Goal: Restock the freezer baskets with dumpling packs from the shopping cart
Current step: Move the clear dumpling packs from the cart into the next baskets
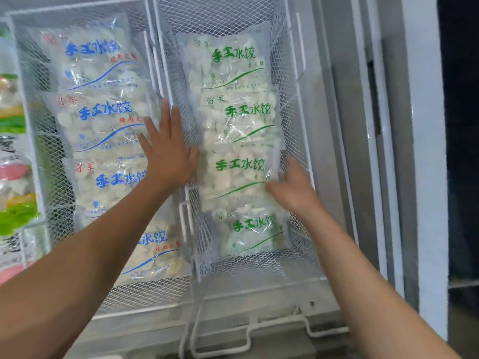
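Observation:
Two white wire freezer baskets stand side by side. The right basket (298, 81) holds several clear dumpling packs with green lettering, overlapping in a row. The left basket (33, 81) holds several packs with blue lettering (101, 117). My left hand (168, 149) lies flat with straight fingers over the divide between the baskets, its thumb at the left edge of the third green pack (238, 174). My right hand (293, 187) touches that pack's right edge, with the fingers tucked at its side against the mesh wall.
Colourful frozen packs (13, 156) fill a further basket at the far left. The freezer's grey rim (272, 301) and wire handles (248, 332) run along the near side. Sliding lid rails (363, 151) rise on the right, with dark space beyond.

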